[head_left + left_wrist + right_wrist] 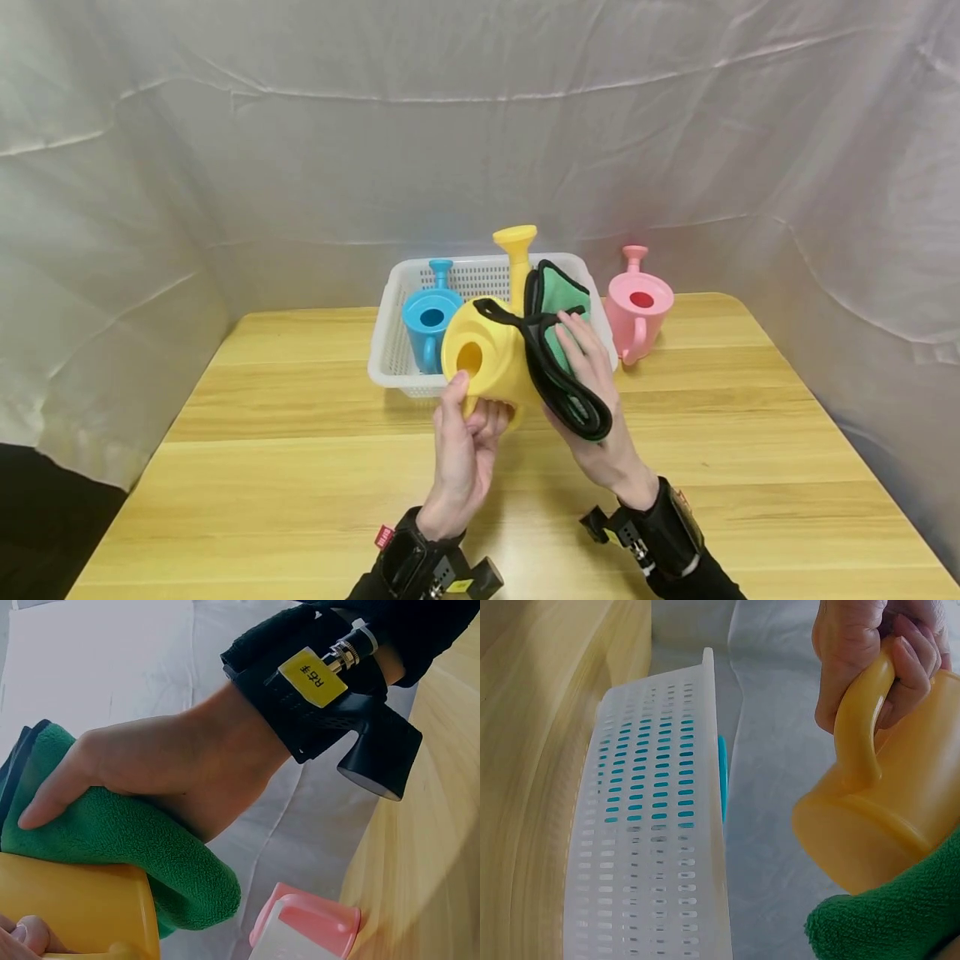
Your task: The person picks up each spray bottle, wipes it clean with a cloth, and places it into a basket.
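A yellow watering can (pixel 498 371) is held up in front of the basket, tilted, its long spout pointing away. My left hand (pixel 467 454) grips the can by its handle, with the thumb near the filling hole. On the can's right side lies a folded green cloth (pixel 566 293) with black edging and a black loop. My right hand (pixel 611 446) holds this cloth against the can. In the left wrist view the right thumb lies over the green cloth (pixel 135 832). The right wrist view shows the left fingers curled round the yellow handle (pixel 859 724).
A white perforated basket (pixel 408 382) stands behind the hands on the wooden table (pixel 285 467). Inside it sits a blue watering can (pixel 417 333). A pink watering can (pixel 621 321) stands right of the basket. Grey fabric (pixel 480 167) hangs behind and at both sides.
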The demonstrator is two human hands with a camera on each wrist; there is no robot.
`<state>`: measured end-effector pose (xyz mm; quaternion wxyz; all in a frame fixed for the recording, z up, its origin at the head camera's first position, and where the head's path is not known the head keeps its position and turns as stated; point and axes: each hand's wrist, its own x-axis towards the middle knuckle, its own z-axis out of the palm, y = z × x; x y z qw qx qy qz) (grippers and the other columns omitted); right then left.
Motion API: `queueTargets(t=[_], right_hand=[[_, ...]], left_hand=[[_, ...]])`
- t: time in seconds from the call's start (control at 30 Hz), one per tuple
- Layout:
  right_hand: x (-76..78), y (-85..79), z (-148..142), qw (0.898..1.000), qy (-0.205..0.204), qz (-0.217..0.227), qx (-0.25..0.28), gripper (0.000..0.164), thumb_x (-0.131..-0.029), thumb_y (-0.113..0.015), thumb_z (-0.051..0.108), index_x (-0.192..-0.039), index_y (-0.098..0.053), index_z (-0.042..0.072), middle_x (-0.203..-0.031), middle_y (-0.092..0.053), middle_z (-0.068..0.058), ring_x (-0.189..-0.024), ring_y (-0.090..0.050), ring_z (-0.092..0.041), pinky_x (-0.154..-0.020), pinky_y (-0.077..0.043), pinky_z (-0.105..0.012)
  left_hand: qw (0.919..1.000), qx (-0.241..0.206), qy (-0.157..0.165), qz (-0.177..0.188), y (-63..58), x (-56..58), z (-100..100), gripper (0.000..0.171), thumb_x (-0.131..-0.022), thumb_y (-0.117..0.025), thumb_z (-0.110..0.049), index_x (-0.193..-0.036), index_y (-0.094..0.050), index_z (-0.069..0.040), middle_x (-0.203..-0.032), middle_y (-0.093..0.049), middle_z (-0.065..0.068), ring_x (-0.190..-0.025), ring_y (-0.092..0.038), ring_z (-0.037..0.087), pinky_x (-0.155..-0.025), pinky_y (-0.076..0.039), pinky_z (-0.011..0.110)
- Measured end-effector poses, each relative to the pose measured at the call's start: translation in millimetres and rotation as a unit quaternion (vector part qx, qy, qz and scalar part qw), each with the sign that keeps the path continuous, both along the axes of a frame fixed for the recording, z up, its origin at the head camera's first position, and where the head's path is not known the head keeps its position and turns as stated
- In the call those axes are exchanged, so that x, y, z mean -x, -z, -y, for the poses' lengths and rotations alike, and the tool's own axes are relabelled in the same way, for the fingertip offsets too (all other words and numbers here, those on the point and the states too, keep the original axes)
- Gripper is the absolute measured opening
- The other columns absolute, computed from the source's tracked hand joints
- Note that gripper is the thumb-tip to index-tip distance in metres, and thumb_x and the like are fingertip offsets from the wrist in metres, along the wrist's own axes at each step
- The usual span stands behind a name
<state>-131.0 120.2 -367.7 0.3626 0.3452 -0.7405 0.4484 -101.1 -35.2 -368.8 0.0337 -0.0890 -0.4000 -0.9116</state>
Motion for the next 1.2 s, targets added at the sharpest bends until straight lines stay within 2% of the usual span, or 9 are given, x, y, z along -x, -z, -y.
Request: queueTargets(t=[0.2,0.3,0.47,0.53,0.8,0.97,1.03,1.13,1.2], right_hand=[[2.4,1.5,5,0.996,0.045,-0.065,-0.031,0.056,-0.104,-0.051,0.031,-0.143,-0.045,-0.009,-0.145,-0.044,-0.036,-0.139,-0.038,-0.051,-0.126,-0.022,-0.047],[3.1,6.4,7,0.993,0.061,-0.084,-0.05,0.054,-0.105,-0.049,0.032,-0.149,-0.043,0.001,-0.147,-0.042,-0.035,-0.142,-0.036,-0.05,-0.124,-0.02,-0.057],[4.3,13.8,6,0.989,0.065,-0.091,-0.095,0.066,-0.105,-0.024,0.059,-0.157,-0.035,0.019,-0.158,-0.033,-0.027,-0.153,-0.023,-0.042,-0.124,-0.007,-0.061],[4.8,14.8,5,0.987,0.064,-0.1,-0.109,0.073,-0.102,-0.016,0.065,-0.156,-0.036,0.02,-0.159,-0.032,-0.026,-0.154,-0.022,-0.04,-0.125,-0.006,-0.061],[5.2,15.5,4,0.984,0.058,-0.118,-0.123,0.072,-0.103,-0.02,0.062,-0.154,-0.041,0.014,-0.159,-0.035,-0.024,-0.153,-0.025,-0.04,-0.126,-0.01,-0.059],[4.2,14.5,3,0.985,0.053,-0.117,-0.112,0.079,-0.102,-0.018,0.066,-0.153,-0.04,0.01,-0.158,-0.035,-0.025,-0.152,-0.025,-0.04,-0.125,-0.012,-0.059],[4.1,13.3,3,0.988,0.05,-0.112,-0.099,0.081,-0.101,-0.021,0.067,-0.152,-0.041,0.008,-0.157,-0.037,-0.026,-0.151,-0.028,-0.04,-0.125,-0.015,-0.057],[3.6,11.1,2,0.991,0.048,-0.095,-0.078,0.086,-0.099,-0.022,0.069,-0.151,-0.04,0.002,-0.154,-0.039,-0.028,-0.147,-0.031,-0.04,-0.125,-0.017,-0.051],[2.5,9.7,1,0.993,0.051,-0.075,-0.07,0.082,-0.101,-0.026,0.063,-0.149,-0.04,-0.002,-0.152,-0.04,-0.029,-0.144,-0.033,-0.041,-0.125,-0.018,-0.046]], left_hand=[[0.9998,-0.005,-0.001,0.022,-0.2,1.0,-2,0.049,-0.107,-0.037,-0.029,-0.058,-0.034,-0.021,-0.052,-0.025,-0.005,-0.053,-0.022,0.012,-0.066,-0.041,0.02],[0.9993,-0.014,-0.002,0.034,-1.0,1.5,-4,0.048,-0.107,-0.039,-0.031,-0.06,-0.035,-0.02,-0.052,-0.026,-0.006,-0.053,-0.022,0.012,-0.062,-0.038,0.019],[0.9967,-0.032,-0.016,0.073,-3.3,0.3,-6,0.03,-0.107,-0.039,-0.033,-0.082,-0.046,-0.017,-0.052,-0.029,-0.01,-0.052,-0.022,0.008,-0.055,-0.029,0.017],[0.9949,-0.039,-0.022,0.091,-4.1,-0.8,-6,0.024,-0.106,-0.039,-0.032,-0.091,-0.048,-0.016,-0.052,-0.029,-0.011,-0.051,-0.022,0.006,-0.054,-0.027,0.017],[0.9898,-0.053,-0.029,0.129,-6.8,-3.4,-7,0.028,-0.107,-0.035,-0.038,-0.092,-0.046,-0.017,-0.054,-0.03,-0.013,-0.052,-0.025,0.001,-0.053,-0.031,0.013],[0.9901,-0.049,-0.03,0.128,-7.1,-3.9,-8,0.032,-0.108,-0.031,-0.042,-0.09,-0.043,-0.018,-0.055,-0.029,-0.013,-0.052,-0.025,0.001,-0.054,-0.031,0.013],[0.992,-0.04,-0.021,0.118,-6.5,-3.6,-9,0.036,-0.108,-0.03,-0.046,-0.087,-0.042,-0.019,-0.054,-0.029,-0.013,-0.051,-0.025,0.002,-0.057,-0.035,0.013],[0.9957,-0.02,0.01,0.09,-5.2,-3.4,-8,0.043,-0.108,-0.029,-0.05,-0.079,-0.04,-0.02,-0.052,-0.029,-0.014,-0.05,-0.023,0.003,-0.057,-0.034,0.015],[0.9968,-0.002,0.038,0.07,-3.8,-3.3,-8,0.048,-0.108,-0.027,-0.051,-0.071,-0.039,-0.022,-0.052,-0.029,-0.013,-0.05,-0.023,0.005,-0.058,-0.031,0.017]])
